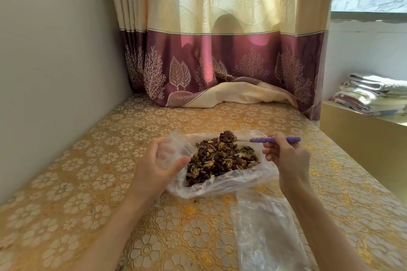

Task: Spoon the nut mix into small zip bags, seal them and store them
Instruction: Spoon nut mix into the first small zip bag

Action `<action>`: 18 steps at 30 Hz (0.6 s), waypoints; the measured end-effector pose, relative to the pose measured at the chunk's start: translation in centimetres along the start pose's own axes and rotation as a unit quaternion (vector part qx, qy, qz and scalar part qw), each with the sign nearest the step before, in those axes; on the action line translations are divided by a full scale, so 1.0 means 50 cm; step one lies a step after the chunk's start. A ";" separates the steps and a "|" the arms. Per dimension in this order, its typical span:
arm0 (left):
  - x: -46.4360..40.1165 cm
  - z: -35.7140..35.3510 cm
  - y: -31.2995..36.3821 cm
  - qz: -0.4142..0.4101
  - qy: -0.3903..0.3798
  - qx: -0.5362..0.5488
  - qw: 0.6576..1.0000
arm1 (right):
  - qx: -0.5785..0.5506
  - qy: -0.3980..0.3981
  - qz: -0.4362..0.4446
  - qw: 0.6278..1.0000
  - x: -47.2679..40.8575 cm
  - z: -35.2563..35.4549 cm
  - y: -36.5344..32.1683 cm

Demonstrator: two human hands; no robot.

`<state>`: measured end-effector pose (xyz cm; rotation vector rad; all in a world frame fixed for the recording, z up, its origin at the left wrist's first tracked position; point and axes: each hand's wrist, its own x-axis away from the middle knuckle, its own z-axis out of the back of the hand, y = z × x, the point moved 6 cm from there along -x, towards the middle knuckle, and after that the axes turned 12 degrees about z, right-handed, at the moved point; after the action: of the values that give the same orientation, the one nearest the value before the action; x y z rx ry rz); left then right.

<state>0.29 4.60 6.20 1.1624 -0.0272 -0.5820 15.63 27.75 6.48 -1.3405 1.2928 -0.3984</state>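
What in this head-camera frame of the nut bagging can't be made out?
- Small zip bag, head view: clear film; left hand covers much of it, so mouth and contents unclear.
- Plastic by the right forearm: blurred, cut by the bottom edge.
- Spoon handle: partly hidden by the right hand.

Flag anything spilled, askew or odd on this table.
Little stands out. A few dark crumbs lie on the tablecloth just outside the big bag of nut mix. The curtain hem bunches onto the table's far edge.
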 end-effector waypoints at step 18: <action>-0.012 0.003 -0.018 0.037 -0.008 0.104 0.994 | -0.032 -0.297 0.086 0.950 0.094 -0.195 -0.105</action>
<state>-0.65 4.50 5.67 1.3529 -0.1462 -0.5323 11.32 17.72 11.49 -1.2576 0.9042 0.1684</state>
